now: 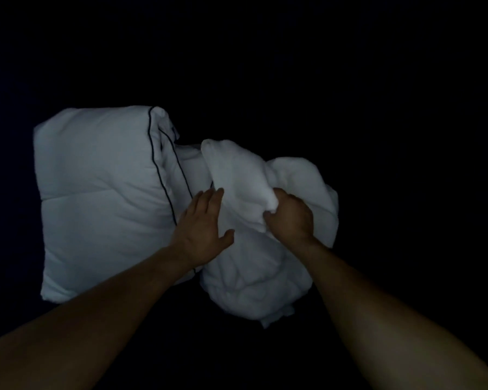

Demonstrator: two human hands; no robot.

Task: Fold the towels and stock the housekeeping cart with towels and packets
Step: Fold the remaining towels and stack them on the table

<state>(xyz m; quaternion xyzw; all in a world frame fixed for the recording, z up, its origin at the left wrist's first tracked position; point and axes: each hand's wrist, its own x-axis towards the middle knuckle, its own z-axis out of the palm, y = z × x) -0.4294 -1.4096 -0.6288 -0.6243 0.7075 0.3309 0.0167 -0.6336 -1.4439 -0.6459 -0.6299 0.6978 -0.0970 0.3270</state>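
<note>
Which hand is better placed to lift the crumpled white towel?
Right. The right hand grips a bunch of the towel; the left hand lies flat, fingers straight, where towel meets pillow.

one view only, no second view to overlap: a wide-angle camera worn on the person's head, facing forward and steeply down along both bare forearms, which enter from the bottom corners and converge near frame centre. it sits close to the work, so the left hand (202,226) and right hand (289,218) land just below centre, with the bunched towel (245,175) at centre-right and the pillow (96,178) at centre-left filling the middle band. exposure is very low; everything beyond those pale items reads black, so the supporting surface and surroundings cannot be made out.
</note>
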